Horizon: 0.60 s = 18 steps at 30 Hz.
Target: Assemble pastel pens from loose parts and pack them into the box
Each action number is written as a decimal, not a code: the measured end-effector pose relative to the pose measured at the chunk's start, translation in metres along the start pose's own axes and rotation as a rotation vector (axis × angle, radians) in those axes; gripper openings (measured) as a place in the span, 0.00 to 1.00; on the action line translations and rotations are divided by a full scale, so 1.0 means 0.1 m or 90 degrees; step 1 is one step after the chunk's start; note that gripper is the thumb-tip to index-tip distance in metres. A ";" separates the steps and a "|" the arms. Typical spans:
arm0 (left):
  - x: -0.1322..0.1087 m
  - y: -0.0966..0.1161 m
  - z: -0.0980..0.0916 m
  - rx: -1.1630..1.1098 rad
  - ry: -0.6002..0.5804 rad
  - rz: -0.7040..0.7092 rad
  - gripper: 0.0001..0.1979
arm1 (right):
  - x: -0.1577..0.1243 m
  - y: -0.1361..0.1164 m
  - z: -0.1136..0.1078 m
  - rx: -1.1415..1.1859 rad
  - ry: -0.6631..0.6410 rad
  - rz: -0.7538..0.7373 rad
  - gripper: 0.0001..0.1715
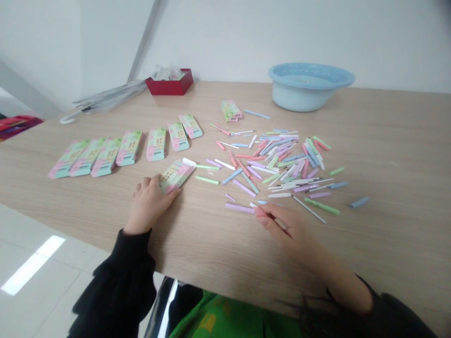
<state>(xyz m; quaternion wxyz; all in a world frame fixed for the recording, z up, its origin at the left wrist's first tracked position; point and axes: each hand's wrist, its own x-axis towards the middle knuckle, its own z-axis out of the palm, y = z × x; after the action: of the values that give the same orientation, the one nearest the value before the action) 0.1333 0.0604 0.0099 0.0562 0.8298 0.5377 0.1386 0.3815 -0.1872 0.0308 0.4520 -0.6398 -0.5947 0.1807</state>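
My left hand [150,202] is closed around a small pink-and-green carton [176,177] resting on the table, its white end flap [189,162] standing out at the far end. Lower in the middle, my right hand [282,223] pinches a small white pen part [253,205], mostly covered by the fingertips. A purple pen barrel [239,207] lies right at those fingertips; whether they touch it I cannot tell. Just beyond spreads a loose pile of pastel pen parts [278,155], with barrels, caps and thin white refills. Two green barrels [207,180] lie between the carton and the pile.
Several similar cartons [129,148] form a row at left, and a small stack of them [231,110] sits farther back. Along the wall are a blue basin [306,96], a red box [170,86] holding clear plastic, and a transparent umbrella [112,97]. The table's front edge runs below my hands.
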 end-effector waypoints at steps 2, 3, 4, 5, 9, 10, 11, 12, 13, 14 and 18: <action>-0.07 0.02 -0.05 -0.109 0.036 0.066 0.31 | 0.00 0.03 0.01 0.012 -0.024 0.012 0.10; -0.11 0.04 -0.07 -0.163 0.052 0.108 0.31 | -0.01 0.04 0.01 0.022 -0.018 0.020 0.12; -0.16 0.05 -0.09 -0.208 0.059 0.150 0.31 | -0.01 0.06 0.00 0.039 0.001 0.029 0.15; -0.21 0.07 -0.11 -0.239 0.062 0.186 0.31 | -0.01 0.07 0.00 0.065 0.024 0.039 0.16; -0.37 0.14 -0.13 -0.255 0.071 0.234 0.31 | -0.02 0.11 0.00 0.228 0.129 0.052 0.15; -0.39 0.15 -0.13 -0.248 0.082 0.238 0.31 | -0.02 0.11 0.00 0.272 0.152 0.041 0.15; -0.41 0.16 -0.13 -0.241 0.093 0.246 0.32 | -0.01 0.11 -0.01 0.316 0.169 0.031 0.15; -0.43 0.18 -0.12 -0.235 0.105 0.259 0.32 | 0.00 0.09 -0.03 0.358 0.184 0.025 0.16; -0.45 0.19 -0.12 -0.233 0.117 0.276 0.31 | 0.02 0.07 -0.06 0.395 0.199 0.020 0.16; -0.47 0.21 -0.12 -0.233 0.130 0.297 0.31 | 0.04 0.04 -0.11 0.422 0.217 0.018 0.17; -0.54 0.28 -0.13 -0.255 0.150 0.373 0.32 | 0.16 -0.24 -0.38 0.358 0.331 -0.019 0.18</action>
<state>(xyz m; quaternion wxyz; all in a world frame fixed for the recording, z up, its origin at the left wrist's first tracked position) 0.1339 -0.0007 0.0200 0.1127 0.8994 0.2426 0.3458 0.4001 -0.1887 0.0749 0.7482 -0.5066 -0.3966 0.1624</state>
